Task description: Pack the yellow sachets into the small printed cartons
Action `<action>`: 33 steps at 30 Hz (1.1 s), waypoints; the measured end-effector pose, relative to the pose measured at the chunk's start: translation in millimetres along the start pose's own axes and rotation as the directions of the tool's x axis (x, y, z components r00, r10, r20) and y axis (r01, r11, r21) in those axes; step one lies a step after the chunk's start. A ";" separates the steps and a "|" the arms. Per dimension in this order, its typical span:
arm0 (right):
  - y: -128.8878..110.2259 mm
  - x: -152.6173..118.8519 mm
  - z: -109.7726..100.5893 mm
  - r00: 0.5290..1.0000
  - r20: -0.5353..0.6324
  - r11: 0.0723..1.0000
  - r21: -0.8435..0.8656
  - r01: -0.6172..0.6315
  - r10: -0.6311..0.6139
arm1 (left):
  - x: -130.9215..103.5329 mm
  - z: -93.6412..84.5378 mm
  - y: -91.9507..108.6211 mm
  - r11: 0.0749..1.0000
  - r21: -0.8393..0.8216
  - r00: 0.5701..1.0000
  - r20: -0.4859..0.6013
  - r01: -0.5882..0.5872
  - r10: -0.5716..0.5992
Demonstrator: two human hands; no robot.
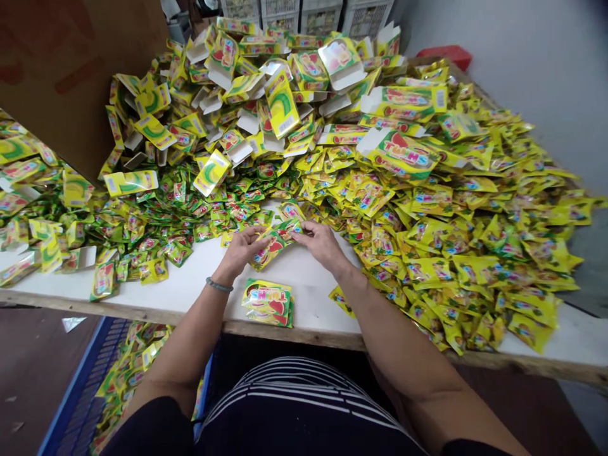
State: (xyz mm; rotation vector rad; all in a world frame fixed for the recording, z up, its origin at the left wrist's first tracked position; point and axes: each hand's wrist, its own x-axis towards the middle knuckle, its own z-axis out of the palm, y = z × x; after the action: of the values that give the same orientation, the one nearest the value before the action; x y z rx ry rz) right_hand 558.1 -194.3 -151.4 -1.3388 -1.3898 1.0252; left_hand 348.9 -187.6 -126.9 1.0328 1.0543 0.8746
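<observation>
From my remote post, I recorded the left hand (241, 252) and right hand (323, 246) each pinching one end of a printed pack (280, 240), held just beyond the small stack (268, 304) on the table (311, 288). I judged light, even end pressure best against creasing.

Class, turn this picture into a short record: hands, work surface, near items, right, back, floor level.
Left hand: gripping one end of a watermelon-print package; bracelet on wrist
Right hand: gripping the package's other end
Work surface: white tabletop, wooden front edge
Near items: printed cartons by the front edge
Right: heap of yellow sachets
Back: heap of open-flapped cartons
Floor level: blue crate holding printed packaging
</observation>
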 end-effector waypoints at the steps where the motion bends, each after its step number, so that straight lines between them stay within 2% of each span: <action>1: -0.9 -0.4 -0.1 1.000 0.015 0.999 -0.046 0.009 -0.009 | -0.8 -0.8 0.4 1.000 0.021 1.000 -0.001 -0.012 0.012; 4: -5.4 -2.6 4.7 0.998 0.042 0.986 -0.163 0.047 -0.040 | -2.9 -2.7 2.8 0.995 0.094 0.999 0.003 -0.043 0.043; 6: -8.0 -3.8 11.5 0.998 0.003 0.983 -0.170 0.066 -0.067 | -3.4 -4.8 6.1 0.996 0.084 0.999 -0.029 -0.031 0.033; 8: -8.2 -4.1 19.3 0.992 -0.054 0.982 -0.157 0.107 -0.117 | -3.0 -10.2 11.0 0.999 0.029 0.992 -0.117 -0.036 0.039; 10: -5.4 -4.0 27.2 0.976 -0.046 0.956 -0.217 0.200 -0.214 | -2.1 -19.2 16.6 0.996 -0.024 0.969 -0.233 -0.086 0.078; 12: -1.0 -4.9 35.2 0.940 0.116 0.875 -0.343 0.342 -0.322 | -1.5 -29.0 21.3 0.988 -0.043 0.935 -0.333 -0.146 0.124; 14: 1.9 -7.3 42.4 0.875 0.332 0.757 -0.448 0.476 -0.353 | -1.6 -36.2 24.0 0.984 -0.031 0.909 -0.389 -0.175 0.150; 16: 1.1 -10.4 46.9 0.831 0.455 0.653 -0.529 0.542 -0.320 | -2.1 -38.8 24.6 0.988 -0.008 0.912 -0.386 -0.153 0.138; 17: -0.7 -11.7 47.7 0.830 0.469 0.612 -0.573 0.546 -0.302 | -2.5 -38.6 24.3 0.992 0.003 0.922 -0.368 -0.128 0.120; 20: -8.3 -13.6 44.6 0.853 0.450 0.512 -0.684 0.519 -0.263 | -3.4 -34.7 21.7 0.998 0.039 0.952 -0.302 -0.047 0.057; 23: -11.3 -12.9 37.6 0.863 0.435 0.441 -0.742 0.505 -0.257 | -3.4 -30.8 17.8 0.998 0.067 0.960 -0.278 -0.009 0.027; 25: -9.1 -11.1 32.0 0.873 0.406 0.472 -0.735 0.487 -0.269 | -3.1 -29.1 14.8 0.997 0.077 0.964 -0.266 0.014 0.007; 27: -5.2 -8.1 25.2 0.916 0.283 0.610 -0.684 0.401 -0.285 | -2.6 -28.2 12.0 0.994 0.102 0.967 -0.253 0.033 -0.006; 28: -3.4 -6.2 21.4 0.944 0.171 0.709 -0.626 0.326 -0.282 | -2.2 -27.8 10.7 0.992 0.122 0.970 -0.244 0.041 -0.010; 30: -0.6 -2.7 14.3 0.970 -0.080 0.901 -0.394 0.180 -0.229 | -1.3 -26.9 8.4 0.985 0.163 0.975 -0.219 0.059 -0.023; 31: 0.1 -1.3 11.5 0.969 -0.167 0.961 -0.238 0.139 -0.182 | -0.8 -26.1 7.4 0.982 0.179 0.979 -0.202 0.068 -0.031; 33: 0.3 0.4 8.5 0.973 -0.204 0.992 0.046 0.118 -0.107 | 0.2 -23.2 5.6 0.979 0.191 0.984 -0.176 0.072 -0.038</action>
State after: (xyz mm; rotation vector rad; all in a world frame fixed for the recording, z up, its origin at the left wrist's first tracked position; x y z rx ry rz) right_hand 549.8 -193.6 -153.6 -1.2686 -1.2593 0.8247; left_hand 326.3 -180.4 -125.2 1.1013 1.3302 0.8366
